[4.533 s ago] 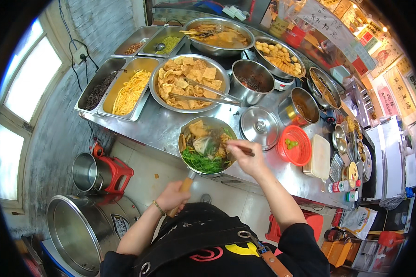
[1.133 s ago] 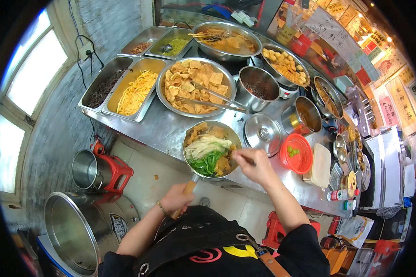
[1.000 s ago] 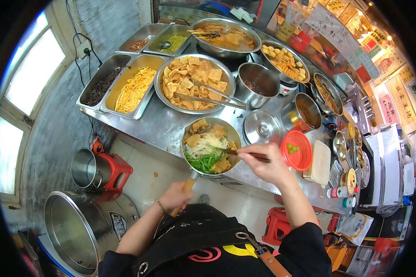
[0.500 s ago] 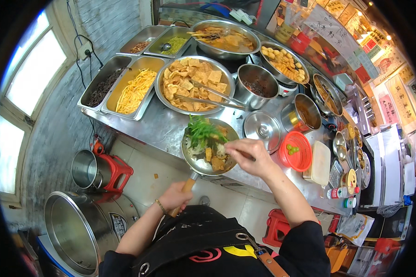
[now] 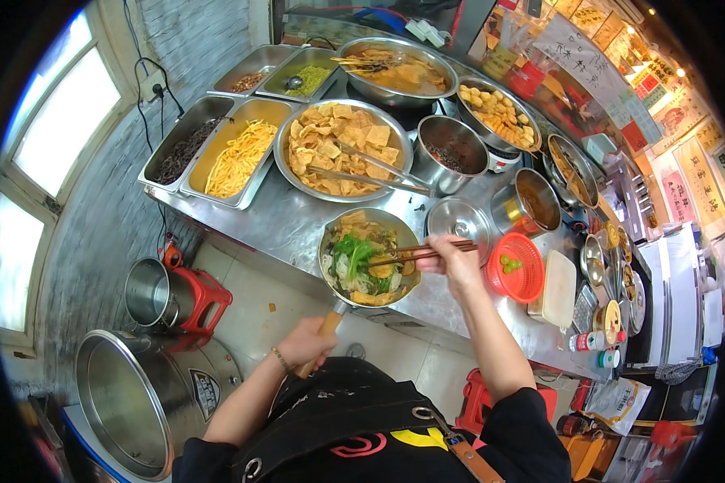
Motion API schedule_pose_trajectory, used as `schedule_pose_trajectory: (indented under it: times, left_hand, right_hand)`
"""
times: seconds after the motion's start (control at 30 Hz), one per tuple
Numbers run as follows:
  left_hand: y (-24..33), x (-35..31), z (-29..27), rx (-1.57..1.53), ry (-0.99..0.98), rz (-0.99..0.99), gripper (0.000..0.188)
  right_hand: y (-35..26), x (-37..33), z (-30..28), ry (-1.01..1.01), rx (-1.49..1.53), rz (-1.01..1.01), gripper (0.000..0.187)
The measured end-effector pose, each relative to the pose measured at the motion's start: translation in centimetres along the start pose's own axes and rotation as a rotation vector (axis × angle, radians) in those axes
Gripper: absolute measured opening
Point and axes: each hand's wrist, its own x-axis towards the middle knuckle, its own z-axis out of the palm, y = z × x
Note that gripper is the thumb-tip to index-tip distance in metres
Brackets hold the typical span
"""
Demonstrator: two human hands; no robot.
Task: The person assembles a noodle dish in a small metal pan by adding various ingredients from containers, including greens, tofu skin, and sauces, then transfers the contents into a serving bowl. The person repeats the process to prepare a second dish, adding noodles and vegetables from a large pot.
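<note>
My left hand [image 5: 307, 343] is wrapped round the wooden handle of a metal saucepan [image 5: 326, 278], which it holds against the counter's front edge. Inside the pan lie white noodles, green leaves [image 5: 353, 252] and golden fried pieces. A pair of dark chopsticks [image 5: 404, 255] is gripped in my right hand [image 5: 453, 264], just right of the pan. Their tips reach into the food among the leaves. Behind the pan stands a wide steel bowl of fried, flat crisp pieces [image 5: 343, 141], with metal tongs [image 5: 370, 169] resting across it.
Steel trays of yellow strips [image 5: 240, 161] and dark shreds [image 5: 187, 150] sit at the left. A round lid [image 5: 457, 224], a red basket [image 5: 515, 283] and a steel pot [image 5: 526, 200] are to the right. Large pots [image 5: 133, 402] and red stools [image 5: 205, 299] stand below.
The leaves that rose above the pan now lie down among the noodles. My right hand, which was over the pan's rim, has drawn back slightly and now holds chopsticks in the food.
</note>
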Motion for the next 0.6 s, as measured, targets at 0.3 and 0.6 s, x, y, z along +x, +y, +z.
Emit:
schedule_pose_trajectory:
  times: [0.3,0.6]
  left_hand:
    - [-0.8,0.4,-0.5,-0.031,-0.019,0.012,0.012]
    - [-0.4,-0.1,-0.1,-0.034,-0.011,0.017,0.010]
  right_hand:
    - [-4.4,-7.1,3.0,-0.763,-0.936,-0.645,0.010]
    - [-1.7,-3.6,3.7,-0.424,-0.944,-1.022,0.007]
